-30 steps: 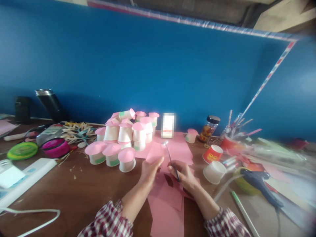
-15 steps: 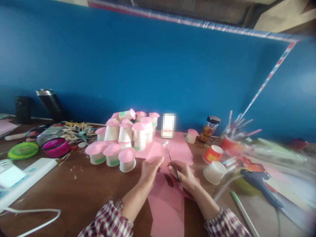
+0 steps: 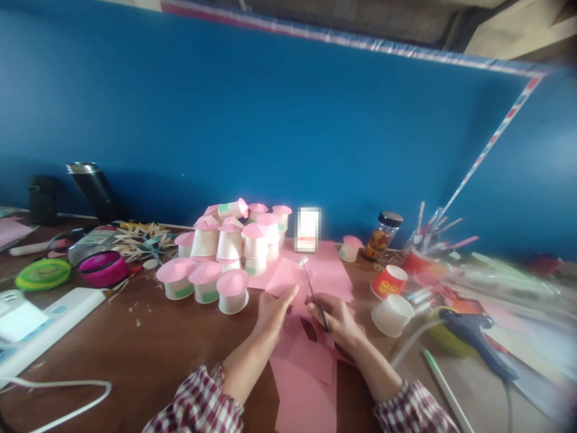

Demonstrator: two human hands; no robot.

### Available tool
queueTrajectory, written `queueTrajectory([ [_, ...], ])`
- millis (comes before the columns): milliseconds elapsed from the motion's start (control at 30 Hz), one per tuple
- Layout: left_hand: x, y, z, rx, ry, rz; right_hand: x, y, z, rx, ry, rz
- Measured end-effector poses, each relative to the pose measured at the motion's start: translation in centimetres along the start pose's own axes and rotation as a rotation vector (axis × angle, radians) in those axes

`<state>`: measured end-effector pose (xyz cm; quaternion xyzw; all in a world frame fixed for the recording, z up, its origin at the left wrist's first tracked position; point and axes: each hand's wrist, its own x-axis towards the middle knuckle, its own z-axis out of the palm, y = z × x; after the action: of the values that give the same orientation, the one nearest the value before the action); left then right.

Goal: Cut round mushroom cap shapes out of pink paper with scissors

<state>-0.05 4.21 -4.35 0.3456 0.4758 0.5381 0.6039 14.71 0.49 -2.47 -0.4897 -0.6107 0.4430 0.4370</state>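
My left hand is closed on a sheet of pink paper, thumb on top and the other fingers hidden beneath. In my right hand is a pair of scissors, gripped by its dark handle. Its thin metal blades point away from me over the pink sheet. Whether the blades are parted, I cannot tell. More pink paper pieces lie below and between my wrists, one with a dark leaf-shaped gap. To the left of my left hand stand paper cups with pink cone tops, several of them stacked.
On the right are a white cup, a red cup, a glue gun, a green-tipped stick and a lidded jar. A power strip, a pink round case and a tumbler stand left. A blue wall closes the back.
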Motion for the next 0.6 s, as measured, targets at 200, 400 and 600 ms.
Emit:
queueTrajectory([
  [200, -0.13, 0.28, -0.02, 0.001, 0.006, 0.012, 0.00, -0.15, 0.09, 0.000, 0.007, -0.009],
  [400, -0.23, 0.43, 0.08, -0.012, 0.019, 0.001, 0.02, -0.18, 0.10, -0.013, 0.012, -0.002],
  [600, -0.21, 0.52, 0.04, -0.024, 0.013, 0.003, 0.10, 0.12, 0.14, -0.009, 0.008, 0.013],
])
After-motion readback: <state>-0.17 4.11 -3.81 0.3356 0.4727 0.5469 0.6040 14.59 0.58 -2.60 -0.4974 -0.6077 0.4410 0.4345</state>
